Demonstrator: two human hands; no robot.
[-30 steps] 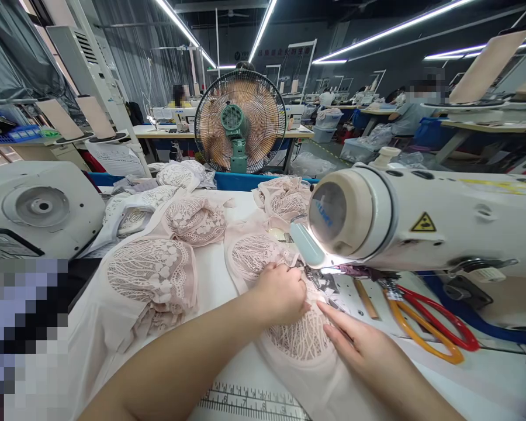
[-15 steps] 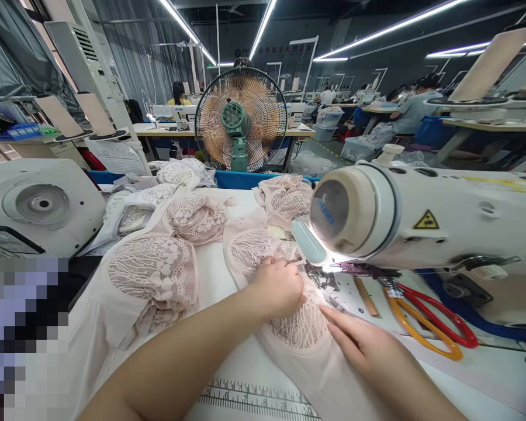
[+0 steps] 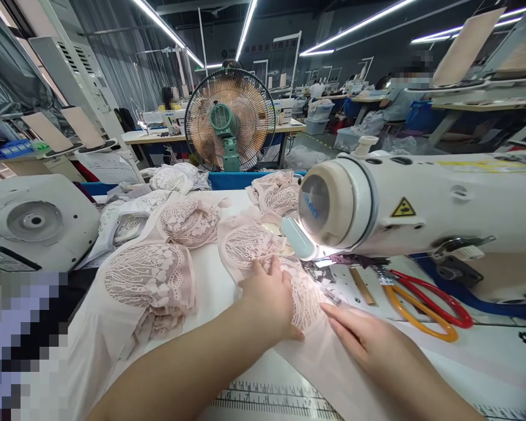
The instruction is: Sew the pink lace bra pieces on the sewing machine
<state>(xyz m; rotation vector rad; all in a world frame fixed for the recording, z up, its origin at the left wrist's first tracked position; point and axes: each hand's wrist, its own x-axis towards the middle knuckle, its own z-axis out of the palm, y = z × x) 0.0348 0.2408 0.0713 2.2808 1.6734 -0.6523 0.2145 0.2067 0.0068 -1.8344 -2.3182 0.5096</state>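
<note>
A pale pink lace garment piece [image 3: 304, 301] lies on the white table under the needle area of a cream sewing machine [image 3: 421, 202]. My left hand [image 3: 269, 295] lies flat on the lace with fingers spread, just left of the needle. My right hand [image 3: 363, 339] rests flat on the plain pink fabric in front of the machine, fingers stretched toward the presser foot [image 3: 322, 275]. Neither hand grips anything.
More pink lace pieces [image 3: 151, 278] are heaped at left, and others [image 3: 276, 193] behind the machine. Red and orange scissors [image 3: 425, 304] lie under the machine arm. A second machine [image 3: 30, 219] stands at left, a fan [image 3: 229, 120] behind. A ruler strip [image 3: 263, 400] runs along the front edge. People work at distant tables.
My left hand has opened from a loose curl and slid toward me, flattening the lace. The lace piece has shifted toward me and left. My right hand stays flat in about the same place.
</note>
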